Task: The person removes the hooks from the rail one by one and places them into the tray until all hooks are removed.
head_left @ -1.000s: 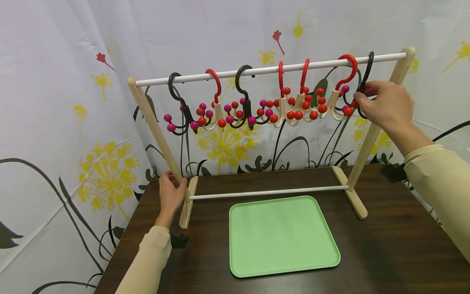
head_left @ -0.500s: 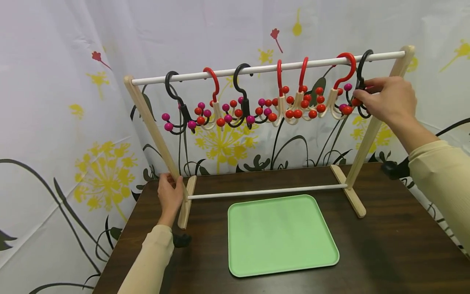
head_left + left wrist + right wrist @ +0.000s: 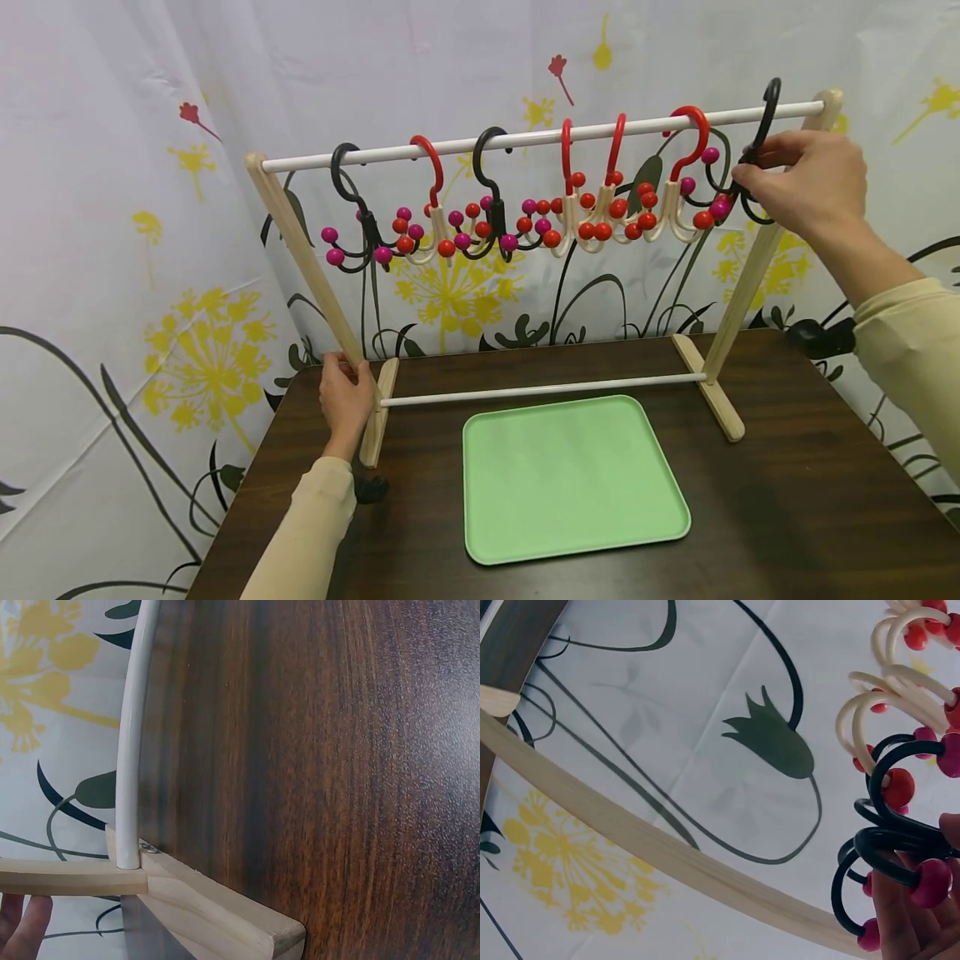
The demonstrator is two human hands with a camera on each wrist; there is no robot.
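A white-barred rack [image 3: 525,143] with wooden posts carries several multi-prong hook hangers, their prongs tipped with red or magenta balls. My right hand [image 3: 813,179] pinches a black hook hanger [image 3: 767,125] below its hook, near the bar's right end. The hook's top stands above the bar, and its prongs tilt left toward the red hook hanger [image 3: 690,142]. In the right wrist view, fingers hold the black hanger [image 3: 889,840] where its prongs meet, magenta balls around them. My left hand [image 3: 347,404] grips the lower left post [image 3: 318,283]; its fingertips [image 3: 28,930] touch the wood in the left wrist view.
A green tray [image 3: 573,479] lies on the dark wood table [image 3: 795,500] in front of the rack. A lower white rod [image 3: 540,390] joins the rack's feet, one being the right foot [image 3: 708,387]. A patterned curtain [image 3: 112,250] hangs close behind.
My right hand has moved up and right, lifting the black hanger so its hook rises above the bar and its prongs swing. My left hand stays at the post.
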